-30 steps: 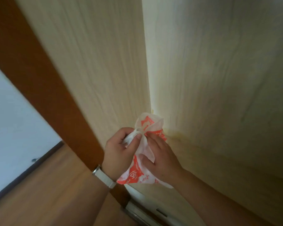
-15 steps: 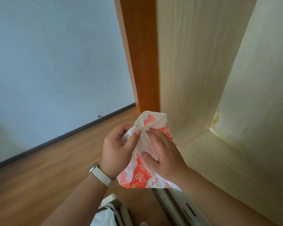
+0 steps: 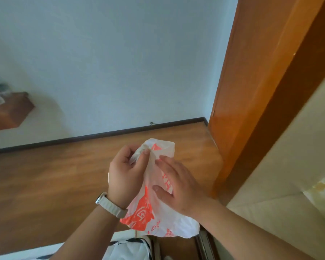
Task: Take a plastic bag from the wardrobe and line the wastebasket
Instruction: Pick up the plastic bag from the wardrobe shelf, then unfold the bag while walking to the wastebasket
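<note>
Left hand (image 3: pixel 126 173) and right hand (image 3: pixel 178 184) hold plastic bag (image 3: pixel 144 209), length pointing forward.

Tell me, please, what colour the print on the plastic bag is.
Orange-red on white plastic bag, seen in the head view.

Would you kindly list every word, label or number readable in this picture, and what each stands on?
plastic bag: orange-red lettering and an emblem, too crumpled and blurred to read.
wristwatch: only its band and edge show; no text visible.
No other writing is in view.
</note>
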